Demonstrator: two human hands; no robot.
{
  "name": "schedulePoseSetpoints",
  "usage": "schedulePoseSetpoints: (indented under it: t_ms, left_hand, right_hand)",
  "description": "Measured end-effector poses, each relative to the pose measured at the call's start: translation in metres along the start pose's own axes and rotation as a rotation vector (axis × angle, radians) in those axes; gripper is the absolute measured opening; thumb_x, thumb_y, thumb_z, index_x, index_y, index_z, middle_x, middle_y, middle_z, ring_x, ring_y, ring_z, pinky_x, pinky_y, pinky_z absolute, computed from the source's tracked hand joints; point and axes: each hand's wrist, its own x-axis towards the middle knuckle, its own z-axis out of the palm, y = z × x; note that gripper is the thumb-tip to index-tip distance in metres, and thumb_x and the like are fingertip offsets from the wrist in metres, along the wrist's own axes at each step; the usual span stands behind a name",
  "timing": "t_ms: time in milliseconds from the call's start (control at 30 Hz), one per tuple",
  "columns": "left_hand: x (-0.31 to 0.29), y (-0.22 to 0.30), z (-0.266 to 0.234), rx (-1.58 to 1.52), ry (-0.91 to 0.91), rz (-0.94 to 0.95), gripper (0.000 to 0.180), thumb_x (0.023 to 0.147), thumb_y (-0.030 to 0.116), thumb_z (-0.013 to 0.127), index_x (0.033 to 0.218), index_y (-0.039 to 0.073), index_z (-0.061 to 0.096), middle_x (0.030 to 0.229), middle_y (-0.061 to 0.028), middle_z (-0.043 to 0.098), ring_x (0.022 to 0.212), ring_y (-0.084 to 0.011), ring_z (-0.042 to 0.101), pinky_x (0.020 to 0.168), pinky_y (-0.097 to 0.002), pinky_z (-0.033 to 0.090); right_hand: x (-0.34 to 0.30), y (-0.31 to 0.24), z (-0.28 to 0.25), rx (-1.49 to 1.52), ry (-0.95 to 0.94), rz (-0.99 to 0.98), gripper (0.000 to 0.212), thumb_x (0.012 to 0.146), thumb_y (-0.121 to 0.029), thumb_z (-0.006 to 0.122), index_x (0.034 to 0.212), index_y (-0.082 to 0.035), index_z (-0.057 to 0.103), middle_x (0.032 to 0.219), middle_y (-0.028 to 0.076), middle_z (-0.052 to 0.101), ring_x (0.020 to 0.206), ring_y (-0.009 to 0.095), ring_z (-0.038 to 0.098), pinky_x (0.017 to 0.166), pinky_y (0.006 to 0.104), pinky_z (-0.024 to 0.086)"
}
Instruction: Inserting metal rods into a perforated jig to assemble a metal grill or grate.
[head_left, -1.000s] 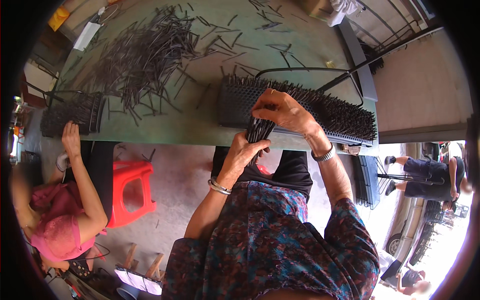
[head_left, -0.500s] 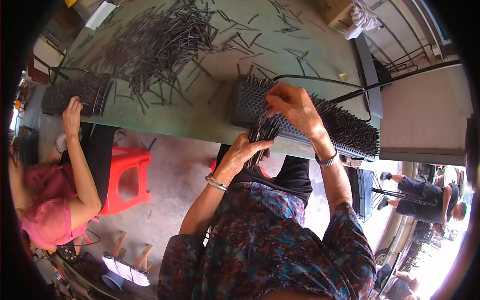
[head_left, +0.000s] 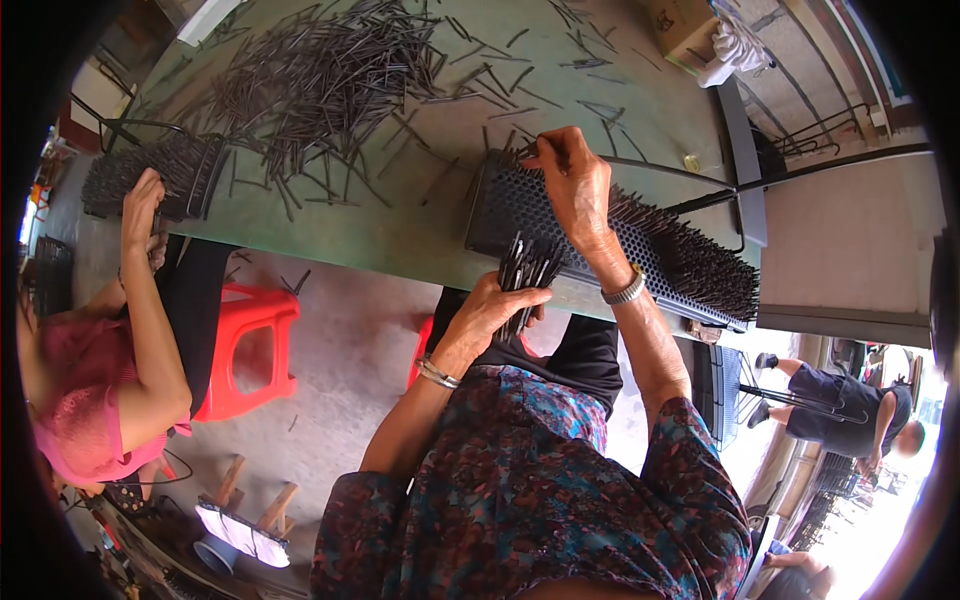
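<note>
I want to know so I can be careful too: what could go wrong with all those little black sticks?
Some might drop: the left hand grips a whole bunch of loose sticks close to the edge of the table. Others might get knocked: the right hand is at the black block full of holes, which has upright sticks packed into it, so a bump could tilt a few.

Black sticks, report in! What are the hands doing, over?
Left hand gripping black stick bundle. Right hand over perforated block, left end. Black rod behind right hand, possibly in the way.
</note>
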Motion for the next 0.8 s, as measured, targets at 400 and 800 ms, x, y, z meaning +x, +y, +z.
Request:
schedulePoseSetpoints:
  t_ms: [400, 800]
  left_hand:
    - [-0.001, 0.000, -0.007, 0.007, 0.069, 0.013, 0.017, 0.081, 0.020, 0.073, 0.082, 0.004, 0.066, 0.067, -0.0040, 0.064, 0.056, -0.0099, 0.059, 0.048, -0.0236, 0.044]
    - [-0.005, 0.007, -0.005, 0.072, 0.118, 0.031, 0.019, 0.081, 0.021, 0.073, 0.076, 0.005, 0.065, 0.065, -0.0031, 0.062, 0.055, -0.0104, 0.058, 0.046, -0.0234, 0.044]
  right_hand:
    - [0.001, -0.002, 0.001, -0.065, -0.057, 0.006, 0.010, 0.092, -0.008, 0.058, 0.092, 0.002, 0.056, 0.076, 0.011, 0.070, 0.074, 0.017, 0.071, 0.058, 0.0245, 0.049]
    - [0.002, 0.006, 0.004, 0.009, -0.172, -0.057, 0.008, 0.088, -0.006, 0.061, 0.092, 0.000, 0.058, 0.077, 0.015, 0.066, 0.071, 0.029, 0.068, 0.062, 0.0363, 0.052]
